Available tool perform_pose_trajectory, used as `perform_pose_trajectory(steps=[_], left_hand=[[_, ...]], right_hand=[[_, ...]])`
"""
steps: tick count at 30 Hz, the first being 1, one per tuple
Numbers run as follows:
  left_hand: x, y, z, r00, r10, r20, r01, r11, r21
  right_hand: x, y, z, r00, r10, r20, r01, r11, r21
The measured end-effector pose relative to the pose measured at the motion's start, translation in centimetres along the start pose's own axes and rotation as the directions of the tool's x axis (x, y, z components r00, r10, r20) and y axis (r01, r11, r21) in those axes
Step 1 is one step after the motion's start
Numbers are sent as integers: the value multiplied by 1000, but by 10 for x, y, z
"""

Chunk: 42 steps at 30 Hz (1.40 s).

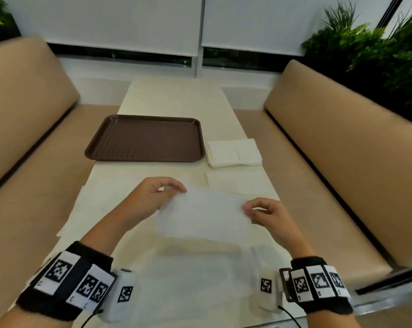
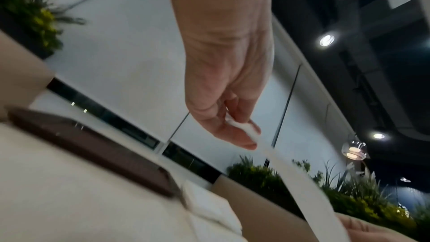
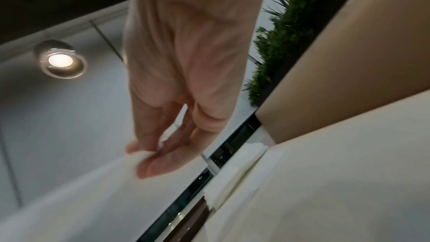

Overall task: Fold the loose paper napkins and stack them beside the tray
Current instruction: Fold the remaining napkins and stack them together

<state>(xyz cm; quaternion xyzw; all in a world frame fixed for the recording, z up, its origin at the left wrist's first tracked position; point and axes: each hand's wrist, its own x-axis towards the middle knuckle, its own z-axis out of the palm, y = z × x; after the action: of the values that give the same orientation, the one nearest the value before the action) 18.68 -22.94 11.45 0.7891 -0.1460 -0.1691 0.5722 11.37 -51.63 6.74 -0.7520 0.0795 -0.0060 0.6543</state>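
Napkin [image 1: 203,215], white paper: held above the table [image 1: 174,98], stretched between both grips; left hand [image 1: 150,200] pinches its far-left corner, right hand [image 1: 269,215] pinches its right edge. Folded stack [image 1: 234,152]: beyond the right hand, just beside the brown tray [image 1: 144,138]. Loose sheets: on the cream table, under and around the hands. Surroundings: tan booth seats either side, white blinds, green plants.

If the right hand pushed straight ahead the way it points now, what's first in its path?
Judging loosely, the right hand points forward-left across the held napkin, so the left hand likely comes first; depth is unclear.
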Motion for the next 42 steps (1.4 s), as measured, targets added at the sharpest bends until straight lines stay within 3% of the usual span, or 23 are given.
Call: perform_pose_trajectory(steps=[3,8,10,14,18,21,26,31,33,35,38,40,42], left_hand=[[39,-12,22,991,-96,89,102,992,-70],[125,-17,66,990,-65,-129,55,995,-80],[155,-21,79,983,-107,-148,100,994,-53],[195,-37,102,980,-178,-85,188,973,131],[204,-52,117,946,-314,-81,317,846,429],[202,-57,122,964,-241,-110,259,775,577],[200,-57,122,975,-221,-27,183,726,663],[177,-39,90,995,-74,-62,94,882,461],[148,-32,64,998,5,-58,13,950,312],[107,-30,36,998,40,-38,-31,977,213],[34,-38,1,997,34,-70,-21,985,172],[-14,-50,-15,994,7,-109,10,988,153],[-58,-67,-27,987,-34,-156,55,989,136]], right_hand=[[32,8,-20,991,71,-117,-72,997,1],[105,2,-46,964,103,-244,-154,968,-197],[134,5,-51,946,54,-318,-184,901,-393],[167,25,-54,952,45,-301,-240,720,-651],[176,42,-54,955,115,-272,-287,578,-764],[178,49,-47,942,164,-294,-336,522,-784],[168,50,-39,940,168,-296,-339,539,-771],[160,32,-38,942,105,-319,-336,333,-881],[148,20,-23,967,42,-252,-246,409,-879],[129,7,3,998,49,-41,-60,494,-868],[95,0,55,933,176,313,191,494,-848],[80,3,87,897,229,379,242,465,-852],[71,6,111,900,245,360,249,387,-888]])
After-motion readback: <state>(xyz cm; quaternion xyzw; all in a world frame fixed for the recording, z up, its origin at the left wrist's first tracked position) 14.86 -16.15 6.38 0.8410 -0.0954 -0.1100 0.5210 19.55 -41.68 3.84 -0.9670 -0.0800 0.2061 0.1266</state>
